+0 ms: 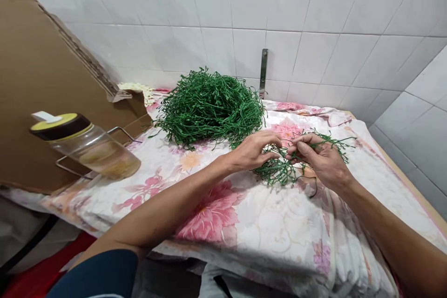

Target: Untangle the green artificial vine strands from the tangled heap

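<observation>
My right hand [320,157] is closed, thumb against fingers, on thin green plastic-looking stems [333,142] whose tips stick out past the knuckles. To its left, my left hand [256,149] is curved with thumb and fingers apart, just over a small loose heap of the same stems [279,171] lying on the cloth. Whether any stem touches its fingertips is hard to make out. A large tangled pile of green stems [213,107] sits behind my hands, toward the wall.
A flowered cloth [279,228] covers the table. On the left a clear bottle [101,151] with a yellow and black lid leans at a slant beside a metal wire frame [73,167] and a large cardboard box [45,88]. White tiled wall [296,0] closes off the back.
</observation>
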Tool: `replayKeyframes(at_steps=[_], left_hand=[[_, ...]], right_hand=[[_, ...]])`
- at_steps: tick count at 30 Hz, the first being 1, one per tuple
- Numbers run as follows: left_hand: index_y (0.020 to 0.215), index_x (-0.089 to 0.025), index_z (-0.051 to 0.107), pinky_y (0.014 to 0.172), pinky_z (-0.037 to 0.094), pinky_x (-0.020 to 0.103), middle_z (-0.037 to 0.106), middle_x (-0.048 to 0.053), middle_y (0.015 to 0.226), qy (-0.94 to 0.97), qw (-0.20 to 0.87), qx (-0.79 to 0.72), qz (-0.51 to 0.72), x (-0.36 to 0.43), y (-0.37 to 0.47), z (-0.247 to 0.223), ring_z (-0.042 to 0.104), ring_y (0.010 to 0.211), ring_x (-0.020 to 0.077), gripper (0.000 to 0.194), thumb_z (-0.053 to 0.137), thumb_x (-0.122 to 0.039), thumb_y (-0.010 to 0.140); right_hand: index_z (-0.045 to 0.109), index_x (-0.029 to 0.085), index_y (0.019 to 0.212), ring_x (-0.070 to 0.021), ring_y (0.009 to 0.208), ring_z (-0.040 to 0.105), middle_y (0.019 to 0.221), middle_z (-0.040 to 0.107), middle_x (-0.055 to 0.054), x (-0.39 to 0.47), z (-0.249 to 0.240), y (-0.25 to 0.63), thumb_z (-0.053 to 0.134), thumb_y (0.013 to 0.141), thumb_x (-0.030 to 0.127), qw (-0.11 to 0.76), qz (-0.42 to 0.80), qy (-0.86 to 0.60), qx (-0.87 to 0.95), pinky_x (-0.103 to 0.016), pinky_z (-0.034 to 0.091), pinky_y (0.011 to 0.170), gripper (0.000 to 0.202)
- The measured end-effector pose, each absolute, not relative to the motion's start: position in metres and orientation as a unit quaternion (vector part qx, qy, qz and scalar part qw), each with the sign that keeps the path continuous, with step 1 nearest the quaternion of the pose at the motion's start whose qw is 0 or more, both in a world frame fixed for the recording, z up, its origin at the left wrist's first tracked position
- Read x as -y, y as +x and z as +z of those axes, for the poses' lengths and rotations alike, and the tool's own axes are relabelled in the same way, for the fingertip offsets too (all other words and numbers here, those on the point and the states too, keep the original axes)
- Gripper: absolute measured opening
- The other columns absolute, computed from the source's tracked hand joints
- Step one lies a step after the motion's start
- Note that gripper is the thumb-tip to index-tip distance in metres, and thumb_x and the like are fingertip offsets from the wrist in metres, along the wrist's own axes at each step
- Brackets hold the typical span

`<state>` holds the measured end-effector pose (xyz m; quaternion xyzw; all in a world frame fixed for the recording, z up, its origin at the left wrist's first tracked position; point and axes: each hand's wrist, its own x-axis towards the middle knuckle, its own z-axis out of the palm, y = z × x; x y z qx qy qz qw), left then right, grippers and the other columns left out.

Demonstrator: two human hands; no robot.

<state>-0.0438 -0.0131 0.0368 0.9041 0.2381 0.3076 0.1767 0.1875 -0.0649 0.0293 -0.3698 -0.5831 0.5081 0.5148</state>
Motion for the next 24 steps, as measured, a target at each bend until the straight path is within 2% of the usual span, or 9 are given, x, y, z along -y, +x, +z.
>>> replayKeyframes(at_steps=[2,4,6,8,10,13,18,24], left_hand=[[0.098,-0.018,0.067,0.088,0.049,0.033,0.071,0.005,0.097,0.883,0.217,-0.271,0.315,0.010,-0.044,0.036,0.065,0.093,0.0182,0.015,0.069,-0.031,0.090],[0.089,-0.017,0.065,0.075,0.046,0.028,0.067,0.002,0.082,0.858,0.234,-0.312,0.333,0.008,-0.046,0.037,0.060,0.076,0.0144,0.020,0.069,-0.036,0.089],[0.088,-0.017,0.064,0.067,0.041,0.025,0.063,-0.001,0.075,0.837,0.226,-0.348,0.358,0.005,-0.049,0.040,0.054,0.068,0.0121,0.022,0.068,-0.039,0.090],[0.095,-0.017,0.065,0.063,0.038,0.025,0.059,-0.002,0.071,0.820,0.190,-0.378,0.384,0.002,-0.054,0.043,0.048,0.063,0.0109,0.021,0.066,-0.037,0.091],[0.108,-0.017,0.066,0.064,0.038,0.024,0.058,-0.003,0.071,0.822,0.142,-0.392,0.389,-0.002,-0.059,0.046,0.047,0.061,0.0109,0.023,0.063,-0.033,0.092],[0.120,-0.019,0.067,0.071,0.042,0.026,0.064,0.002,0.082,0.853,0.062,-0.393,0.337,-0.008,-0.069,0.050,0.055,0.069,0.0140,0.029,0.055,-0.027,0.095],[0.119,-0.026,0.073,0.077,0.046,0.031,0.071,0.007,0.101,0.839,-0.038,-0.497,0.219,-0.013,-0.076,0.053,0.067,0.090,0.0235,0.035,0.049,-0.026,0.095],[0.119,-0.030,0.075,0.072,0.047,0.037,0.072,0.010,0.105,0.761,-0.103,-0.625,0.136,-0.004,-0.074,0.062,0.070,0.087,0.0303,0.040,0.045,-0.027,0.093]], right_hand=[[0.067,0.021,0.097,-0.0196,0.081,0.074,0.090,0.075,-0.004,0.066,0.031,0.187,0.072,0.090,0.047,0.516,0.510,-0.372,0.579,-0.040,0.064,0.080,0.028],[0.066,0.021,0.097,-0.0192,0.080,0.074,0.088,0.074,-0.003,0.066,0.035,0.187,0.073,0.089,0.046,0.540,0.496,-0.377,0.566,-0.039,0.064,0.080,0.027],[0.065,0.023,0.097,-0.0187,0.080,0.074,0.087,0.073,-0.002,0.067,0.039,0.187,0.074,0.089,0.044,0.587,0.461,-0.381,0.546,-0.039,0.064,0.080,0.025],[0.064,0.024,0.098,-0.0181,0.080,0.074,0.086,0.072,-0.001,0.066,0.044,0.189,0.074,0.089,0.041,0.640,0.414,-0.379,0.525,-0.039,0.063,0.082,0.022],[0.065,0.024,0.098,-0.0171,0.081,0.073,0.086,0.072,0.000,0.066,0.050,0.193,0.075,0.089,0.039,0.683,0.377,-0.371,0.504,-0.039,0.063,0.084,0.020],[0.066,0.023,0.097,-0.0155,0.078,0.073,0.086,0.072,0.001,0.064,0.059,0.205,0.078,0.087,0.036,0.726,0.339,-0.358,0.479,-0.035,0.063,0.081,0.020],[0.068,0.021,0.095,-0.0156,0.072,0.073,0.083,0.072,0.000,0.057,0.071,0.234,0.082,0.083,0.035,0.778,0.290,-0.342,0.440,-0.032,0.064,0.071,0.023],[0.069,0.020,0.092,-0.0148,0.070,0.072,0.081,0.073,0.000,0.053,0.074,0.253,0.083,0.081,0.033,0.786,0.309,-0.341,0.412,-0.029,0.065,0.066,0.022]])
